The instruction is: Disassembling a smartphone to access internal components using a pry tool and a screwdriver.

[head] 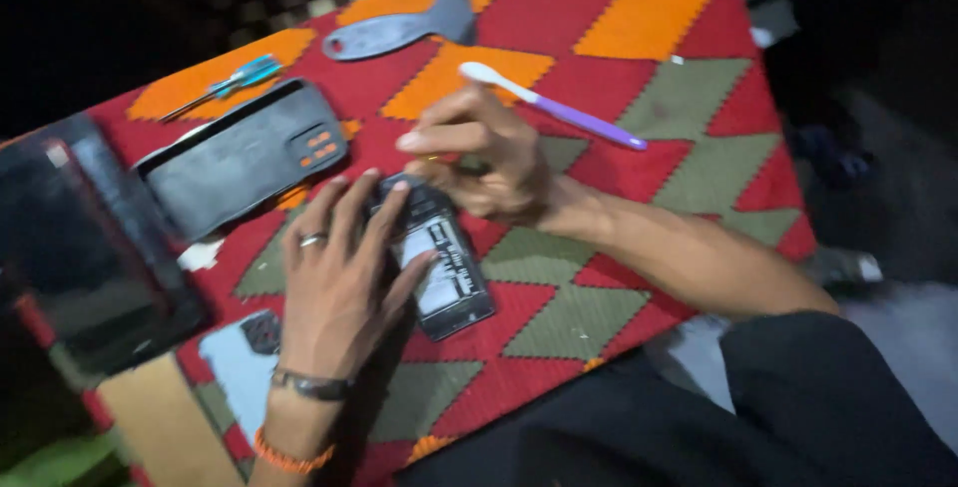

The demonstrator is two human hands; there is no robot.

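An opened phone (446,269) with its back off lies on a red, orange and green patterned cloth (639,128), its black-and-white battery showing. My left hand (334,277), with a ring and wristbands, rests flat on the phone's left side and holds it down. My right hand (484,153) hovers at the phone's top end, fingers pinched together over it; whether something small sits between them is too blurred to tell.
A dark phone case (235,158) lies to the upper left, a blue-handled screwdriver (228,83) behind it. A grey scraper tool (399,30) and a purple-and-white brush (559,108) lie further back. A light blue phone back cover (239,362) sits under my left wrist. A dark flat slab (80,257) lies at left.
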